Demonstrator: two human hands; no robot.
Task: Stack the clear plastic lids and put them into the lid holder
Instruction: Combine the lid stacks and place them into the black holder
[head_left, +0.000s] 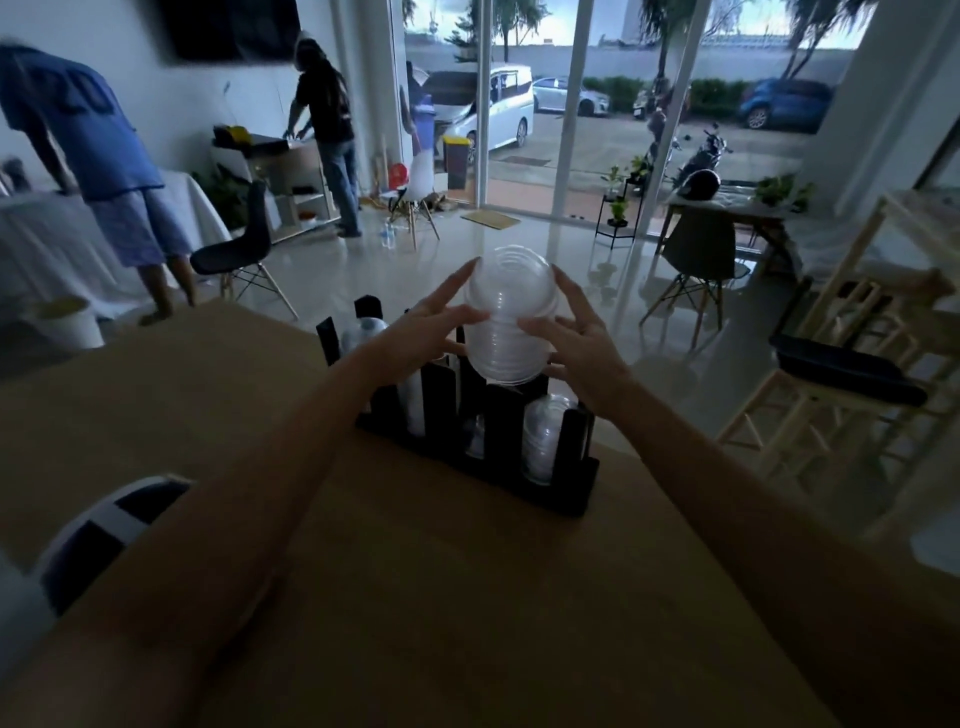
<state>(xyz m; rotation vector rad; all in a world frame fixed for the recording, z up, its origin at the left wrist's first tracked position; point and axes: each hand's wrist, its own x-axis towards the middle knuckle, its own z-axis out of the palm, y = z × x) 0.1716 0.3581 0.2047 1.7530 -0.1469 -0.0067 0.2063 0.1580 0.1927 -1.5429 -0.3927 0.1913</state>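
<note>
With my left hand (415, 332) and right hand (582, 348), fingers clamped on either side of the stack of clear lids (511, 317), I hold it above the black lid holder (566, 491) on the surface (415, 597), where insertion next calls for lowering it straight into a far slot.

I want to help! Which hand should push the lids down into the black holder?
Probably the right hand. It cups the lid stack lower down, beside the holder slot below, while the left hand only steadies it with spread fingertips. Both hold it now.
</note>
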